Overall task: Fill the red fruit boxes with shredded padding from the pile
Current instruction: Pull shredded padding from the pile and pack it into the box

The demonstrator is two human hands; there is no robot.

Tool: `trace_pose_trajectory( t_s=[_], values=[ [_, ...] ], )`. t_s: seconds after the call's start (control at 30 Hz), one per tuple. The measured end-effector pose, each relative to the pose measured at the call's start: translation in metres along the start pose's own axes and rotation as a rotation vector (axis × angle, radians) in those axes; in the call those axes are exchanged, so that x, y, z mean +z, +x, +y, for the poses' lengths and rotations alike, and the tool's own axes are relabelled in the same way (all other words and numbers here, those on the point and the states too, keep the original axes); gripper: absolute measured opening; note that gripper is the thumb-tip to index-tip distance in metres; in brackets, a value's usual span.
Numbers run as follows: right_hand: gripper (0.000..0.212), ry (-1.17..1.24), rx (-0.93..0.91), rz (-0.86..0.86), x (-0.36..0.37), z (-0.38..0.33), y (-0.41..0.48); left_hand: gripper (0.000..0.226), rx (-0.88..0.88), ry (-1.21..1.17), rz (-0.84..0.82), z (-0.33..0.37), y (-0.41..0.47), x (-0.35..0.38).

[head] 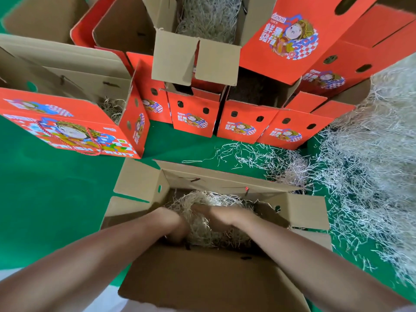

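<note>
1. Judging by its look, the padding (209,212) is light, soft, springy and tangled. It should shed strands, so scoop loose wads with both hands and press them down rather than pinching them.
2. It sits inside the box (225,179), heaped mid-box. The box's right end looks thinly covered.
3. The wad points nowhere in particular. Its mound stretches along the box's long axis, which runs left to right. The box opens upward with its flaps splayed.
4. Left hand (173,224) plunges into the wad with its fingers buried, so I cannot tell its grip. Right hand (222,216) lies across the top, fingers seemingly straight but blurred.
5. The pile (371,154) lies right of the box.
6. Red boxes (193,119) stand beyond the box.
</note>
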State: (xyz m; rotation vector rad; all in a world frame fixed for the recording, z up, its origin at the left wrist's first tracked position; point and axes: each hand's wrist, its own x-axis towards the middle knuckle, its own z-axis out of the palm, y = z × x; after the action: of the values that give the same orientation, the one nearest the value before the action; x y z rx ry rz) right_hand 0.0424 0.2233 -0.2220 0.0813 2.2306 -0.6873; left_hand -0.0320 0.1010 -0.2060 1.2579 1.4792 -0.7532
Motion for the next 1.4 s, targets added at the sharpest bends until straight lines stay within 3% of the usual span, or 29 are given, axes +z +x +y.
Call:
trace_pose_trajectory(
  t_s=[0.1,0.17,0.23,0.3,0.4,0.47,0.57,0.6,0.67,0.73,0.77,0.83,0.93,1.03,1.13,1.2,1.27,1.3,1.4],
  values=[
    [0.068,0.124,0.144,-0.001,-0.012,0.003,-0.017,0.013,-0.113,-0.053,0.149,-0.002,-0.013,-0.012],
    [0.046,0.050,0.205,0.043,-0.020,0.014,-0.032,0.020,-0.143,-0.076,0.342,-0.003,-0.021,-0.022],
    [0.025,-0.075,0.271,0.080,-0.024,0.019,-0.042,0.026,-0.098,-0.040,0.412,-0.001,-0.019,-0.026],
    [0.021,-0.077,0.323,0.060,-0.015,0.023,-0.044,0.026,-0.060,-0.003,0.286,0.005,-0.014,-0.025],
    [0.030,-0.243,0.274,-0.142,0.005,0.027,-0.049,0.042,-0.027,0.225,0.037,0.009,0.010,-0.011],
    [0.040,-0.341,0.305,-0.231,0.016,0.028,-0.052,0.050,-0.063,0.203,0.008,0.003,0.015,-0.008],
    [0.032,-0.306,0.367,-0.438,0.009,0.015,-0.056,0.055,-0.085,0.046,0.097,-0.004,0.013,-0.013],
    [0.028,-0.303,0.370,-0.424,0.002,0.011,-0.056,0.056,-0.105,-0.021,0.144,-0.006,0.012,-0.015],
    [0.024,-0.265,0.313,-0.201,-0.006,0.008,-0.054,0.043,-0.098,-0.075,0.321,-0.005,0.008,-0.022],
    [0.029,-0.185,0.248,0.004,-0.007,0.003,-0.048,0.023,-0.056,-0.081,0.554,-0.008,0.001,-0.031],
    [0.033,-0.135,0.222,0.019,-0.005,0.002,-0.044,0.022,-0.048,-0.080,0.588,-0.011,0.000,-0.034],
    [0.046,-0.148,0.131,-0.073,0.002,-0.003,-0.040,0.025,-0.010,-0.068,0.497,-0.016,-0.002,-0.035],
    [0.063,-0.360,0.119,-0.341,0.008,-0.001,-0.034,0.038,-0.007,-0.037,0.114,-0.008,0.002,-0.019],
    [0.061,-0.439,0.066,-0.396,0.010,0.009,-0.037,0.039,-0.098,0.249,-0.131,-0.002,0.003,-0.008],
    [0.042,-0.224,0.109,-0.191,0.008,0.013,-0.045,0.031,-0.112,0.154,-0.066,-0.002,-0.004,-0.011],
    [0.033,-0.178,0.153,0.049,0.009,0.015,-0.042,0.018,-0.085,-0.036,0.196,-0.002,-0.001,-0.017],
    [0.041,-0.071,0.173,0.131,0.010,0.015,-0.032,0.025,-0.109,-0.206,0.420,-0.005,0.006,-0.019],
    [0.049,0.015,0.196,0.114,0.011,0.015,-0.025,0.031,-0.107,-0.230,0.416,-0.005,0.007,-0.019],
    [0.068,0.210,0.344,-0.016,0.013,0.022,-0.010,0.060,-0.180,-0.265,0.140,0.000,0.010,-0.007]
  ],
)
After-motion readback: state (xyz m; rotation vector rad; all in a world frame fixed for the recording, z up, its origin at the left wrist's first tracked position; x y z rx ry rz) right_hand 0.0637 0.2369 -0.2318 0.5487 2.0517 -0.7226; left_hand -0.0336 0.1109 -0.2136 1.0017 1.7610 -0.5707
